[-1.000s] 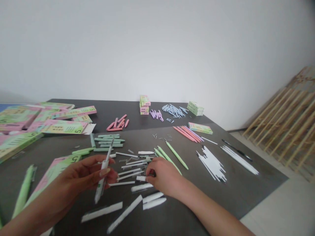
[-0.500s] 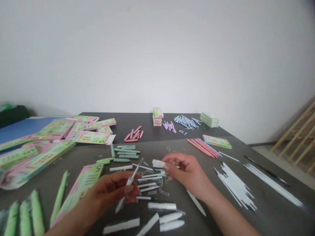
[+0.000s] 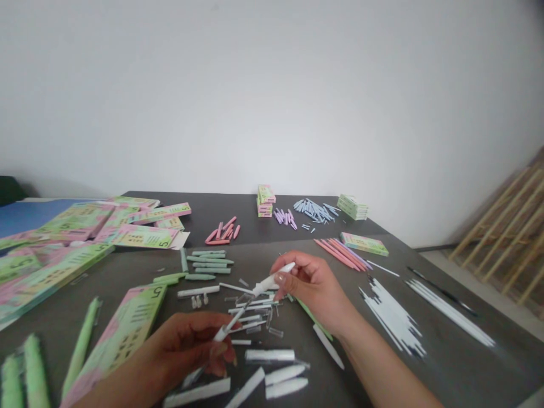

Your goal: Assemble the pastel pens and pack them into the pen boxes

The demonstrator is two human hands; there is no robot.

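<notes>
My left hand (image 3: 199, 343) pinches a white pen part (image 3: 221, 333) with a thin refill (image 3: 238, 318) sticking out of it up and to the right. In my right hand (image 3: 308, 286) is a white tapered pen barrel (image 3: 272, 281), held between thumb and fingers. The barrel's lower end is close to the refill's tip; whether they touch I cannot tell. Thin white refills (image 3: 255, 307) and small clear tubes lie beneath the hands. A white tapered piece (image 3: 328, 347) and a partly hidden green pen (image 3: 312, 314) rest under my right wrist.
White barrels (image 3: 287, 388) lie at the front. Green pen parts (image 3: 208, 265), pink ones (image 3: 223, 232) and blue ones (image 3: 317, 211) form groups farther back. Pen boxes (image 3: 76, 221) cover the left side. White sticks (image 3: 393, 317) lie at the right.
My right hand has turned the white barrel so its tapered end points up and right. The refill in my left hand has tilted toward the barrel. The whole view has shifted slightly.
</notes>
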